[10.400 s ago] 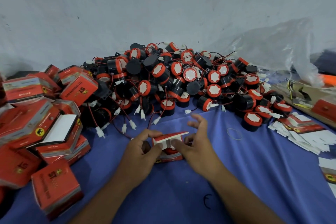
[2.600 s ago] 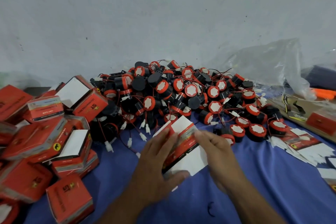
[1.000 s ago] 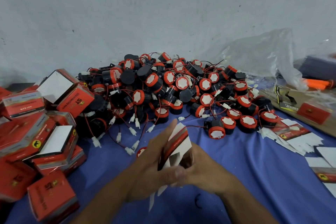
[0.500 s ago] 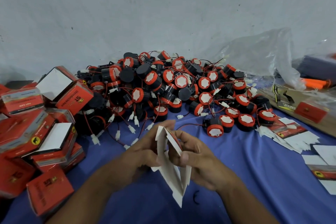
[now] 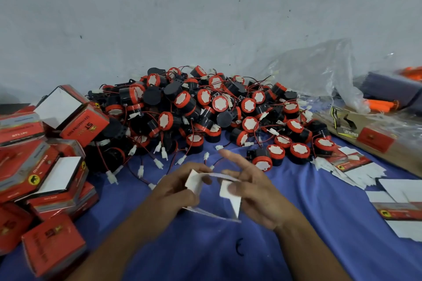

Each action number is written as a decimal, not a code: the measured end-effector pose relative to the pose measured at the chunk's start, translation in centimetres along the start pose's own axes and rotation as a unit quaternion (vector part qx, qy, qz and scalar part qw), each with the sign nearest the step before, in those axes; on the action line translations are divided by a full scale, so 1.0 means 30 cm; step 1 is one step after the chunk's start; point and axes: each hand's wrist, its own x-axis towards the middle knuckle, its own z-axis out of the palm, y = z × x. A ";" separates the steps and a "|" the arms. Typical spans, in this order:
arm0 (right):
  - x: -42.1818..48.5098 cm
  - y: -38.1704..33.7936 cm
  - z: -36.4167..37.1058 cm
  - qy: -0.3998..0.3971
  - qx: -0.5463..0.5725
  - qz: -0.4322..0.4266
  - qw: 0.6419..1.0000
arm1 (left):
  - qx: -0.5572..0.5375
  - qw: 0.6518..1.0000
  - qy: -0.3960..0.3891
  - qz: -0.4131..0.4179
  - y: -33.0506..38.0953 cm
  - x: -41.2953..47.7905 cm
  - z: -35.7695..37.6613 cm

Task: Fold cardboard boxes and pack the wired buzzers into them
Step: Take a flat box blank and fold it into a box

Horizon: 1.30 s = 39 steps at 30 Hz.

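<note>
A half-formed cardboard box (image 5: 194, 180), its white inside facing me, hangs just above the blue cloth (image 5: 319, 223). My left hand (image 5: 173, 191) grips its left side. My right hand (image 5: 253, 187) pinches a white flap on the right with thumb and fingers, the index finger stretched out. Behind them lies a big heap of black-and-red wired buzzers (image 5: 205, 107) with white connectors. One buzzer (image 5: 262, 162) sits nearest, just beyond my right hand.
Folded red boxes (image 5: 41, 166) pile up on the left. Flat unfolded box blanks (image 5: 356, 169) are spread on the right, with more blanks (image 5: 399, 210) at the right edge. A clear plastic bag (image 5: 319, 70) and a brown carton (image 5: 376, 141) lie at the back right, against the wall.
The flat blank has been opened out into a box shape between my hands. It has turned from standing edge-up to lying wider, and my right index finger has lifted off it.
</note>
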 end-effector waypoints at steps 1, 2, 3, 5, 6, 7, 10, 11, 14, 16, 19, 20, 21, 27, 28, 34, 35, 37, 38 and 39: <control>0.001 -0.008 0.001 0.005 0.007 -0.014 1.000 | 0.004 1.000 -0.009 0.007 -0.009 -0.001 0.003; 0.004 -0.011 0.000 0.012 0.022 -0.021 0.999 | 0.000 1.000 -0.012 0.007 -0.012 0.007 0.014; 0.009 -0.012 0.000 0.031 0.029 -0.023 0.999 | -0.015 1.000 0.003 -0.002 -0.011 0.014 0.026; 0.016 0.005 0.003 0.061 0.008 -0.040 0.997 | -0.051 0.996 0.060 -0.036 -0.003 0.030 0.044; 0.019 0.015 0.007 0.074 -0.025 -0.051 0.996 | -0.060 0.995 0.071 -0.045 -0.005 0.030 0.046; 0.021 0.022 0.018 0.092 -0.070 -0.058 0.992 | -0.070 0.994 0.065 -0.048 -0.008 0.028 0.045; 0.026 0.049 0.046 0.115 -0.114 -0.059 0.985 | -0.125 0.988 0.058 -0.065 -0.017 0.008 0.039; 0.025 0.058 0.053 0.117 -0.102 -0.051 0.987 | -0.129 0.987 0.070 -0.070 -0.021 0.006 0.042; 0.021 0.063 0.077 0.108 -0.045 -0.030 0.993 | -0.104 0.985 0.118 -0.066 -0.036 0.027 0.059; 0.030 0.066 0.084 0.121 0.023 0.001 0.992 | -0.091 0.985 0.140 -0.035 -0.045 0.038 0.071; 0.031 0.062 0.078 0.152 0.088 0.054 0.983 | -0.127 0.985 0.113 0.008 -0.055 0.037 0.090; 0.034 0.064 0.072 0.150 0.097 0.060 0.982 | -0.122 0.986 0.112 0.012 -0.060 0.033 0.087; 0.034 0.062 0.073 0.151 0.097 0.064 0.982 | -0.100 0.988 0.118 0.017 -0.065 0.031 0.084; 0.032 0.085 0.098 0.139 -0.045 -0.018 0.989 | -0.005 0.976 0.212 0.038 -0.062 0.028 0.073; 0.027 0.093 0.095 0.132 -0.085 -0.035 0.987 | -0.012 0.975 0.221 0.031 -0.057 0.027 0.073; 0.002 0.084 0.098 0.054 -0.179 -0.063 0.980 | -0.064 0.959 0.278 0.003 -0.048 0.033 0.059; 0.003 0.081 0.104 0.048 -0.188 -0.068 0.979 | -0.059 0.958 0.281 0.001 -0.047 0.034 0.054; 0.014 0.082 0.111 0.065 -0.139 -0.070 0.986 | -0.052 0.961 0.271 0.012 -0.042 0.029 0.056; 0.021 0.083 0.112 0.087 -0.094 -0.069 0.989 | -0.062 0.964 0.256 0.020 -0.036 0.023 0.066; 0.025 0.080 0.112 0.114 -0.045 -0.061 0.991 | -0.056 0.968 0.242 0.032 -0.030 0.018 0.080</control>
